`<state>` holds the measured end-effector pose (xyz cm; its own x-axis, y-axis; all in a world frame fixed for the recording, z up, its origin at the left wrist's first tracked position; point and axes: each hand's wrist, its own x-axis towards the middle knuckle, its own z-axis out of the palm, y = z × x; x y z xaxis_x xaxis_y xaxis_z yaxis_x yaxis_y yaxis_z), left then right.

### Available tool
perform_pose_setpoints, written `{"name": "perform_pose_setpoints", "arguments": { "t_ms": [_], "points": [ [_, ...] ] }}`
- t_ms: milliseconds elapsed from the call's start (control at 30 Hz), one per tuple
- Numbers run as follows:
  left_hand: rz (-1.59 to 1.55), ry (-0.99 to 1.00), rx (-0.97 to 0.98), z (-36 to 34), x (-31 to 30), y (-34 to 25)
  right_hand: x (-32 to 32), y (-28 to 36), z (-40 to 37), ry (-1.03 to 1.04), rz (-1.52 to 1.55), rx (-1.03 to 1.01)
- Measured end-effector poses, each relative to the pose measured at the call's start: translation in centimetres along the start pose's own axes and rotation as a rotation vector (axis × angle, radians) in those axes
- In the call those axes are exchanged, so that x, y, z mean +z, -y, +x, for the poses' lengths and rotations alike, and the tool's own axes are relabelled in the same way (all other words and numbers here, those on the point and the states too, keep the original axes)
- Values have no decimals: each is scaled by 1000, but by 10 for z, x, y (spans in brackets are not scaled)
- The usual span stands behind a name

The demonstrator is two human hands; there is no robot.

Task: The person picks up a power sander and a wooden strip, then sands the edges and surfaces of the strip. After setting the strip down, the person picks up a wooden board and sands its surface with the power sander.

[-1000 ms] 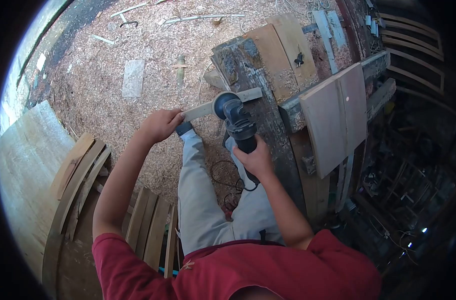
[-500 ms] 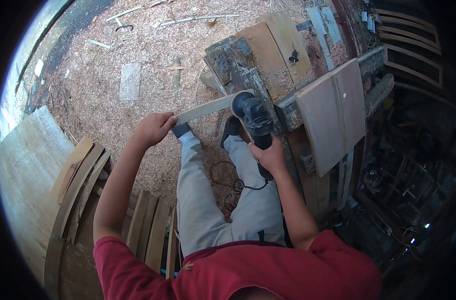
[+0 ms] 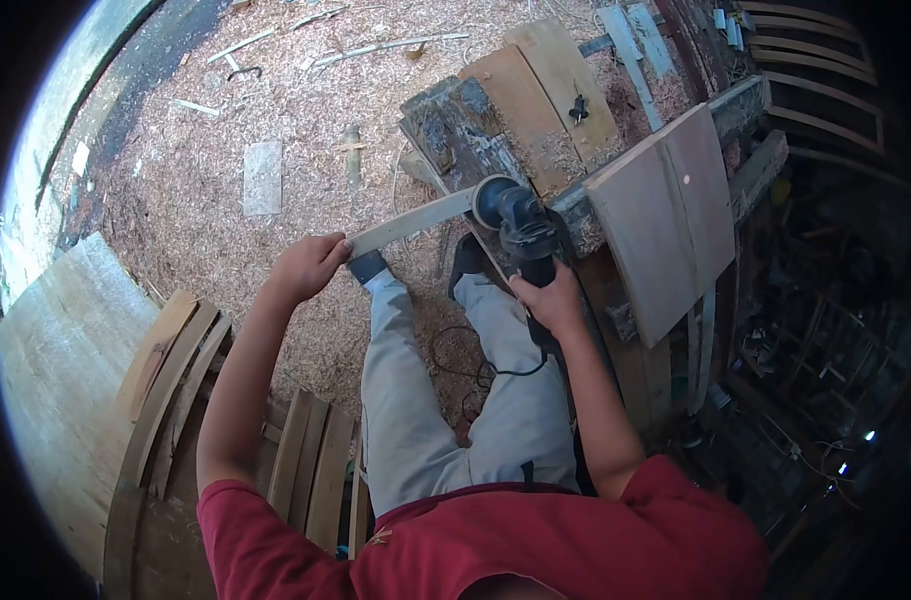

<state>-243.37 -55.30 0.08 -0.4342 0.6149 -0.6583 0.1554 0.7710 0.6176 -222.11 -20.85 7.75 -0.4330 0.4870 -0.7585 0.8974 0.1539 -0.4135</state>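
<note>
My left hand (image 3: 313, 265) grips the near end of a narrow wooden slat (image 3: 415, 222), thumb along its top. The slat slants up to the right toward the workbench (image 3: 475, 135), where its far end passes under the disc of a black angle grinder (image 3: 523, 228). Closed round the grinder's body is my right hand (image 3: 555, 300), with the round disc right at the slat's face. A dark power cord loops from the tool's rear down by my legs.
Wide boards (image 3: 523, 105) lie on the bench under shavings, with a small black knob-like part (image 3: 578, 109) on them. A pale panel (image 3: 665, 215) leans at the right. Curved wooden pieces (image 3: 165, 375) and planks (image 3: 310, 465) lie at the left. Shavings cover the floor (image 3: 305, 130).
The grinder and my right hand have shifted slightly right and down in view, as the whole view moved a little. My left hand keeps its hold on the slat.
</note>
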Motion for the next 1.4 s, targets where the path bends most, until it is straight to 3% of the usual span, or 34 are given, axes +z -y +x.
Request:
{"name": "perform_pose_setpoints", "arguments": {
  "t_ms": [33, 133, 233, 467, 567, 667, 967, 1067, 1100, 1233, 1400],
  "points": [
    [1, 2, -6, 0, 2, 0, 2, -7, 9, -81, -40, -103],
    [5, -4, -6, 1, 1, 1, 10, 4, 2, -47, -18, -87],
    [-11, -10, 12, 0, 0, 2, 33, 15, -11, -103, -150, -271],
    [-8, -18, 26, 0, 2, 1, 31, 13, -24, -87, -155, -228],
    [-4, -9, 16, -1, 2, 1, 4, 17, -15, -58, -60, -71],
    [-2, -8, 18, 0, 0, 2, -2, -15, 8, -102, -28, -108],
    [16, -2, 11, -1, 9, 6, 53, 21, -35, 19, -175, -159],
    [-6, 2, 14, -2, 7, 4, 38, 17, -29, -37, -120, -170],
    [-13, 5, 13, -2, 6, 3, 33, 4, -21, -143, -128, -272],
    [-4, -3, 24, 3, 8, 10, 1, -6, -5, -73, -54, -18],
    [-3, 2, 14, 2, 6, 7, 28, -2, -29, -85, -123, -132]
  ]
}}
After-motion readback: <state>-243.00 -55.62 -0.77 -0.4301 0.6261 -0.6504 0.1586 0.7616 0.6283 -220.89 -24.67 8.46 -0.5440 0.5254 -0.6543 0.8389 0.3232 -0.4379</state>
